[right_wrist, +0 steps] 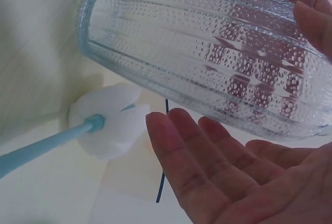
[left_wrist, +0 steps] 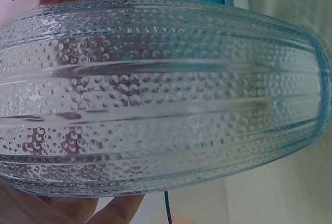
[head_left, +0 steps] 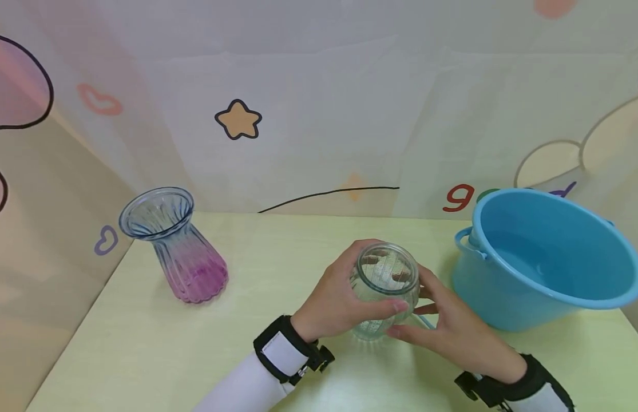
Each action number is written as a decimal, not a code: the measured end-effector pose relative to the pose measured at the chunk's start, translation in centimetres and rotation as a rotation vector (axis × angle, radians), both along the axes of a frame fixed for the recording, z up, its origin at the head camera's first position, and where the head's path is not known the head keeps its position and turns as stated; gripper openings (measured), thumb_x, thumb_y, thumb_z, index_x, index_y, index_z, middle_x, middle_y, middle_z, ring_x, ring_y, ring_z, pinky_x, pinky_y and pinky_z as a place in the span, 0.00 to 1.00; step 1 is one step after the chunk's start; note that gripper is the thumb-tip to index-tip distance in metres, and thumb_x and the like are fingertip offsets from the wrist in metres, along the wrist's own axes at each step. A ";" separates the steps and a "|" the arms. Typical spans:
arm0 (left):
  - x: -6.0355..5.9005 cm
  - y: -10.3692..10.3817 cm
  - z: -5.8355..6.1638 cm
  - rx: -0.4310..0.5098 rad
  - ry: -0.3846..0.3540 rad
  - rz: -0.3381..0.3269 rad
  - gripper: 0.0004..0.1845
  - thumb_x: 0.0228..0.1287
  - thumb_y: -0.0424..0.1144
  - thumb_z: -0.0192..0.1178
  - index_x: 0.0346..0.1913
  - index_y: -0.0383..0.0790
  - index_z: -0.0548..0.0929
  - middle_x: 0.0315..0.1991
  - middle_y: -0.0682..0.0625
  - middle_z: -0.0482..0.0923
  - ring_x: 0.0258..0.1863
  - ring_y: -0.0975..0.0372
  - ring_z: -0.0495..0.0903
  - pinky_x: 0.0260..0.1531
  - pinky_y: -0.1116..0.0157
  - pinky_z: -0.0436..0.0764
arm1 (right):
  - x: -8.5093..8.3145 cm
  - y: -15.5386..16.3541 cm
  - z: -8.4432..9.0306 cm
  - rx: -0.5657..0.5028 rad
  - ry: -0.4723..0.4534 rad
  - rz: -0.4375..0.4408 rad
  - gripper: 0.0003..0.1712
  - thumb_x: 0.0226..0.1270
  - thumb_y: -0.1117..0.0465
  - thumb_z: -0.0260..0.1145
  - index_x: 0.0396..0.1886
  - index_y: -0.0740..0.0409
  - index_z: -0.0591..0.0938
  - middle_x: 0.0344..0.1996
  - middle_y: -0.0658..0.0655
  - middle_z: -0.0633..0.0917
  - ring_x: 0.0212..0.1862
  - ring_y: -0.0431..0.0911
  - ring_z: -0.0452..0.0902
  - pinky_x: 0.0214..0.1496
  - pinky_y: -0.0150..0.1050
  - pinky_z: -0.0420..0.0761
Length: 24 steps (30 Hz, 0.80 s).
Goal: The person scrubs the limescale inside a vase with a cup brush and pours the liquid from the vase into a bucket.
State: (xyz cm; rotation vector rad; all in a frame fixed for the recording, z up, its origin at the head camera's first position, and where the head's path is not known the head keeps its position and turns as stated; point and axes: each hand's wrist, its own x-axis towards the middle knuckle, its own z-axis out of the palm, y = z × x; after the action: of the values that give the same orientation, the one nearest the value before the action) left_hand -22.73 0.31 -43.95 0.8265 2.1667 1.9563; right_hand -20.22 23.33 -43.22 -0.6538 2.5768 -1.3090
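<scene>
A clear dimpled glass jar point(head_left: 385, 277) is lifted just above the pale green table point(head_left: 159, 349), its mouth up towards me. My left hand point(head_left: 334, 297) grips its left side, thumb across the front. In the left wrist view the jar point(left_wrist: 155, 94) fills the frame, with my left hand's palm point(left_wrist: 52, 208) beneath it. My right hand point(head_left: 447, 323) is at the jar's lower right, fingertips touching its base. In the right wrist view that hand point(right_wrist: 223, 172) lies flat with straight fingers under the jar point(right_wrist: 207, 42).
A blue basin point(head_left: 550, 257) holding water stands at the right. A ribbed vase point(head_left: 179, 252) fading from clear to purple stands at the left. A white sponge brush point(right_wrist: 104, 123) with a blue handle lies on the table below the jar. Patterned walls close the back and left.
</scene>
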 end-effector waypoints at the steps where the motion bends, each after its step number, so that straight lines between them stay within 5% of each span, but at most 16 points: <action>1: 0.0 0.0 0.0 -0.002 0.001 0.001 0.39 0.57 0.43 0.77 0.68 0.63 0.69 0.63 0.51 0.78 0.61 0.51 0.80 0.60 0.58 0.82 | 0.1 0.2 0.0 0.011 0.005 -0.009 0.54 0.63 0.49 0.78 0.82 0.37 0.56 0.68 0.50 0.76 0.62 0.49 0.75 0.56 0.41 0.86; 8: 0.1 0.0 0.1 -0.008 -0.003 0.019 0.39 0.55 0.45 0.78 0.68 0.65 0.69 0.63 0.54 0.79 0.62 0.52 0.80 0.60 0.59 0.82 | 1.0 1.4 0.0 0.085 0.016 -0.060 0.49 0.63 0.48 0.77 0.79 0.49 0.63 0.66 0.55 0.79 0.60 0.53 0.80 0.52 0.38 0.86; 17: -0.1 0.0 0.0 -0.048 0.020 0.042 0.40 0.54 0.48 0.78 0.68 0.66 0.68 0.62 0.57 0.78 0.61 0.54 0.80 0.59 0.59 0.82 | 2.2 3.8 -0.6 0.164 0.093 -0.103 0.37 0.65 0.49 0.76 0.71 0.45 0.74 0.53 0.48 0.85 0.52 0.38 0.79 0.44 0.34 0.83; 24: -0.1 0.0 -0.1 -0.066 0.008 0.048 0.41 0.53 0.49 0.79 0.68 0.68 0.68 0.63 0.58 0.78 0.62 0.55 0.79 0.60 0.60 0.81 | 2.4 5.4 -1.2 0.322 -0.023 -0.179 0.31 0.63 0.44 0.76 0.63 0.50 0.81 0.47 0.48 0.84 0.46 0.44 0.78 0.36 0.31 0.78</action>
State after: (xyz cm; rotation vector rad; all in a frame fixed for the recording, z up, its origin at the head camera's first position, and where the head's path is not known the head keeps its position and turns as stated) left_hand -22.83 0.35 -44.05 0.7808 2.2631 1.8950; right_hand -17.86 28.77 -44.41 -0.3556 2.7901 -0.9034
